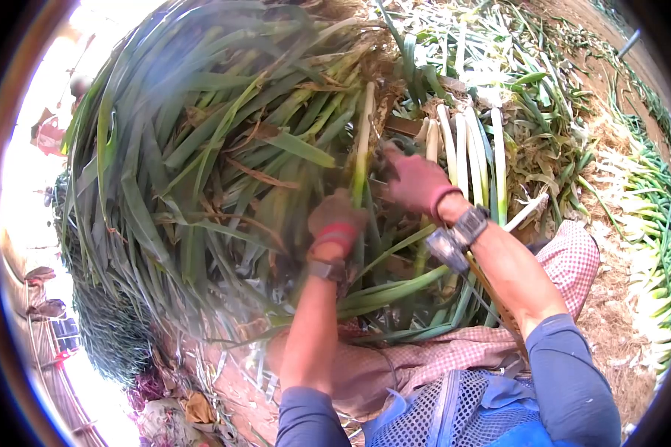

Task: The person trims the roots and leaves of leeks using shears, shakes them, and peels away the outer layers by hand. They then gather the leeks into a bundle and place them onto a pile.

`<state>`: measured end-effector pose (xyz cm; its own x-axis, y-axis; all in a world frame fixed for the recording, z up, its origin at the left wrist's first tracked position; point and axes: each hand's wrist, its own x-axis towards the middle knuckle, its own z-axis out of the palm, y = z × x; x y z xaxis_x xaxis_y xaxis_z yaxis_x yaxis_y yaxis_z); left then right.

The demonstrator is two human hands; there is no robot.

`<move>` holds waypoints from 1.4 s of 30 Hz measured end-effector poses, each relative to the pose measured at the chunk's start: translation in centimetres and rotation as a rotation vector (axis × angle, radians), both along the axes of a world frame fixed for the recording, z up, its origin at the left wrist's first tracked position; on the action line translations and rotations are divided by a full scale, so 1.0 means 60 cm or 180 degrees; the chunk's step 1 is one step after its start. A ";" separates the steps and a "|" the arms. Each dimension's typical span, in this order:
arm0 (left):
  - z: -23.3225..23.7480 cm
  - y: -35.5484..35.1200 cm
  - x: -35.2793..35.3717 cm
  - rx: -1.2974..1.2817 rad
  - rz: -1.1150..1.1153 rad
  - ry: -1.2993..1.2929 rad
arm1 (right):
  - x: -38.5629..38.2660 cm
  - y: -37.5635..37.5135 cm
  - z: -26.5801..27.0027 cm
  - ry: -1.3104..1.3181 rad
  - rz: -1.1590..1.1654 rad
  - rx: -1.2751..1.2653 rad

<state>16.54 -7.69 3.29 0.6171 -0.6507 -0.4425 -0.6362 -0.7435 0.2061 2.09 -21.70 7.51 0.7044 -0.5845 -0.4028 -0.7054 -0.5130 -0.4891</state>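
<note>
My left hand [338, 220], in a reddish glove, is closed round the green part of a leek [365, 123]. The leek's white shank points away from me, root end at the far side. Just to the right, my right hand [419, 182], gloved too, has its fingers curled close to that leek. What those fingers grip, if anything, is hidden. Beyond the right hand, several leeks with bare white shanks [462, 149] lie side by side. A large heap of leafy leeks [201, 164] rises on the left, against my left hand.
Loose leaves and trimmings [529, 97] cover the ground at the back right. A long row of leeks [660, 298] runs along the right edge. Checked cloth [574, 257] lies over my legs. A small device [447, 249] hangs at my right wrist.
</note>
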 end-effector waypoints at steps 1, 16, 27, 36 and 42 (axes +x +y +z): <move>0.002 -0.001 -0.001 -0.0014 0.0009 0.0029 | 0.009 -0.009 -0.007 -0.0080 -0.0069 -0.0151; -0.012 0.012 -0.013 -0.0448 -0.0056 0.0401 | -0.145 0.089 -0.051 -0.0605 0.0350 0.0109; 0.000 0.090 -0.205 -0.0168 -0.1148 0.1556 | -0.236 0.143 0.015 -0.0859 0.0270 0.0551; 0.009 0.102 -0.028 0.0778 -0.0849 0.0132 | -0.162 0.185 0.014 -0.0440 0.0554 0.0906; -0.020 0.113 -0.011 0.0123 -0.0374 -0.0370 | -0.130 0.206 0.012 -0.0167 0.0419 0.0795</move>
<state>15.86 -0.93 2.06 0.5862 -0.7054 -0.3986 -0.7372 -0.6684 0.0988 -5.69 -9.33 8.21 0.7914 -0.3739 -0.4837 -0.6110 -0.4577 -0.6459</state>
